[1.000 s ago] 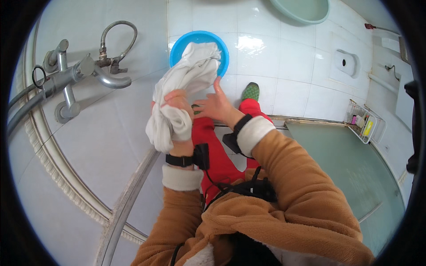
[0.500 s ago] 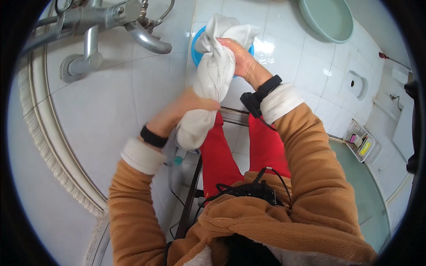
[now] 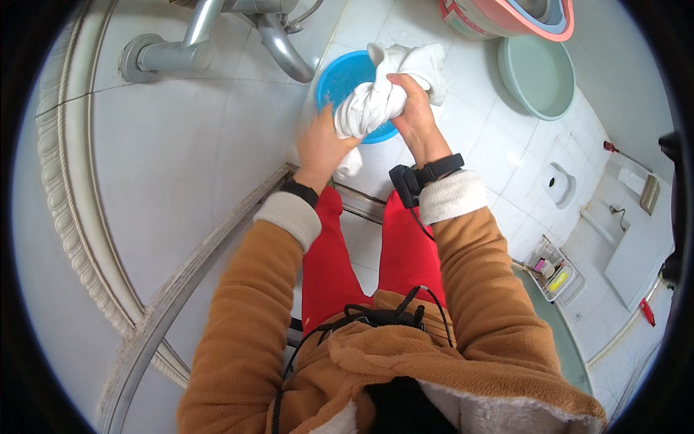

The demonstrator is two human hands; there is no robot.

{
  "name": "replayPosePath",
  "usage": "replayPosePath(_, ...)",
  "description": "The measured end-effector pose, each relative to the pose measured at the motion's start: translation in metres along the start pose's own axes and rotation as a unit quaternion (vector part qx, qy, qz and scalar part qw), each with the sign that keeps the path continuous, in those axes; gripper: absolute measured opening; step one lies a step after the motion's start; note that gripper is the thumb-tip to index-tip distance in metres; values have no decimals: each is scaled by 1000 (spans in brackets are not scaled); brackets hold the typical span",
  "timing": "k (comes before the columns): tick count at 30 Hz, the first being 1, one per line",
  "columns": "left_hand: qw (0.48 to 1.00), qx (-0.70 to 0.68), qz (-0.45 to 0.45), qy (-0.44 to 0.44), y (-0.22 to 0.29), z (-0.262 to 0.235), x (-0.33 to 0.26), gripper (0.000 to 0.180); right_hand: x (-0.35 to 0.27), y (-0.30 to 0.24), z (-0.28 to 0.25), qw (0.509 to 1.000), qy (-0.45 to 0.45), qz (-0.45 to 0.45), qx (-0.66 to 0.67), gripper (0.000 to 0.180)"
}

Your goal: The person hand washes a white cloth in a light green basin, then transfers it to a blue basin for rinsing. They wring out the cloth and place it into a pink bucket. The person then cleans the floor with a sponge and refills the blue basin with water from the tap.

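Head view: left hand [image 3: 320, 145] and right hand [image 3: 413, 110] grip white cloth [image 3: 376, 101] over blue basin [image 3: 340, 79], below the faucet [image 3: 278, 43].

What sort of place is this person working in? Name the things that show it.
Probably a tiled bathroom or washroom: glossy white floor tiles, a chrome metal tap over a round blue plastic basin, and a pale green basin nearby.

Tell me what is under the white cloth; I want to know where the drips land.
A blue basin on the tiled floor sits under the white cloth. Its contents are hidden.
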State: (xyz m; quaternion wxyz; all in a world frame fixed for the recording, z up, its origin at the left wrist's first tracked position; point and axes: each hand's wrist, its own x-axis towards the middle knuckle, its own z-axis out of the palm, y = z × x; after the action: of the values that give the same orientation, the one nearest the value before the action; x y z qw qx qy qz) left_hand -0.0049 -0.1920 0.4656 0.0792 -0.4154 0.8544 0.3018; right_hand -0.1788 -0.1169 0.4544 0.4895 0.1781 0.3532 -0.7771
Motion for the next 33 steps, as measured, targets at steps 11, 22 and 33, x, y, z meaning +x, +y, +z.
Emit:
replayPosePath(11, 481, -837, -86, -249, 19, 27, -83, 96, -58, -24, -4, 993, -94, 44, 55, 47)
replayPosePath(22, 205, -958, -71, -187, 29, 28, -62, 124, -92, -27, 13, 964, -169, 177, 103, 58)
replayPosePath(33, 276, -925, -258, 38, 13, -5, -76, 41, -73, -21, 2, 988, -39, 86, -126, 43)
